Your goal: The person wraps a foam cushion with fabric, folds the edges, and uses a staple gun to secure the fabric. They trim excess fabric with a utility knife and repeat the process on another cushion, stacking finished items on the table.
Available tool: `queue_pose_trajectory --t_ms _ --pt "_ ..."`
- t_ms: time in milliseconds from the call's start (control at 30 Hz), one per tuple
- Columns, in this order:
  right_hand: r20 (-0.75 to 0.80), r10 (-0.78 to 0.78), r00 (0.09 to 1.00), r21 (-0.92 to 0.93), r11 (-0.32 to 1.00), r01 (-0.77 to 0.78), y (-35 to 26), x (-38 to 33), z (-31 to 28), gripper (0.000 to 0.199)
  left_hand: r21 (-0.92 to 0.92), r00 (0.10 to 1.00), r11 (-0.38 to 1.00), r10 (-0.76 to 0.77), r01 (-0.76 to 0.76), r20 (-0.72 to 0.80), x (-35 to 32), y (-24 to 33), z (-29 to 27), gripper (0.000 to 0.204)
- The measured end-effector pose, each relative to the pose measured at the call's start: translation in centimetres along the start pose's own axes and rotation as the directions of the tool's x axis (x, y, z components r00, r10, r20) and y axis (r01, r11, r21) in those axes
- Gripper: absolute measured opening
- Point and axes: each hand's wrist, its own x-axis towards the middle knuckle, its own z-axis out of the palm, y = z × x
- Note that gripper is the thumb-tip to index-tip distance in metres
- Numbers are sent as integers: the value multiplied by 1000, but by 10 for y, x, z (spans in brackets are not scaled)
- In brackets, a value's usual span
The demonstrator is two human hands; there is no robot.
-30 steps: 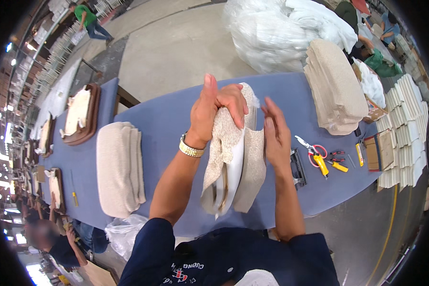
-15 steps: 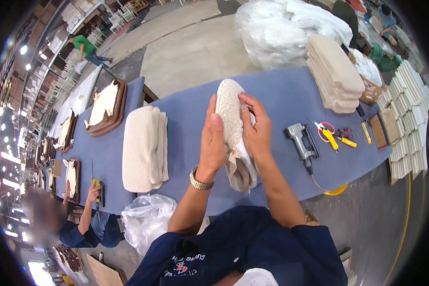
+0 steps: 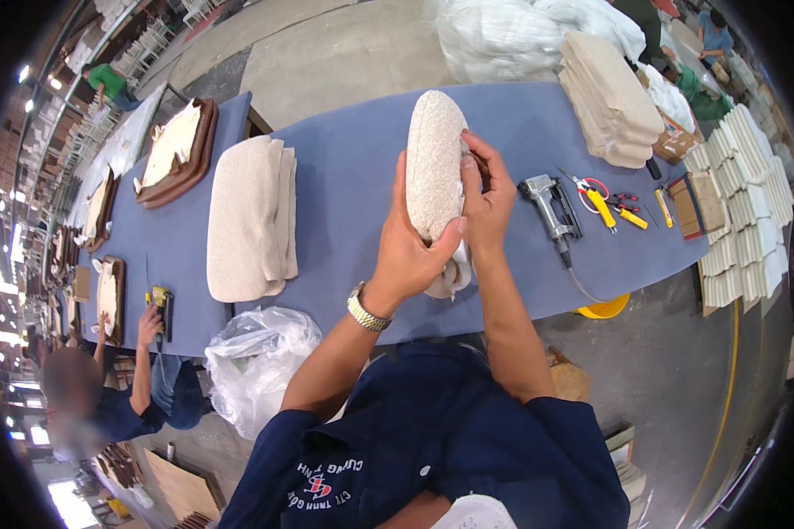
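Between my hands, over the blue worktable, is a long cushion in beige nubby fabric, standing nearly on end. White padding shows at its lower end, where the fabric is loose. My left hand grips the cushion's lower left side, with the thumb pressed across its front. My right hand curls round the right edge, and its fingertips go partly out of sight behind the fabric. To the left lies a stack of matching beige covers.
More beige pieces are piled at the far right. A staple gun with a hose, scissors and a cutter lie at right. A plastic bag hangs by the near edge. At left, a co-worker holds a tool near brown cushions.
The cushion has turned so its beige face shows more fully, and the fabric now covers more of its lower end. My left thumb has moved onto its front.
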Motion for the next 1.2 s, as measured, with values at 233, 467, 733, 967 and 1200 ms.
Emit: queue_pose_trajectory --t_ms 233,467,733,967,1200 --pt "-16 48 999 39 998 -47 -2 -10 -31 34 -8 998 998 65 -65 9 -13 -2 25 100" --pt "153 123 981 65 989 -134 -50 33 -70 65 154 990 979 130 -136 51 -34 11 46 101" --pt "121 198 973 -165 970 -177 -71 49 -20 59 100 998 993 58 -61 31 -48 26 38 91" --pt "287 130 949 -293 955 -42 -65 54 3 42 151 1000 988 13 -15 12 -37 37 16 82" --pt "313 497 809 -648 735 -200 -88 90 18 54 442 937 829 266 -343 228 -35 44 -5 74"
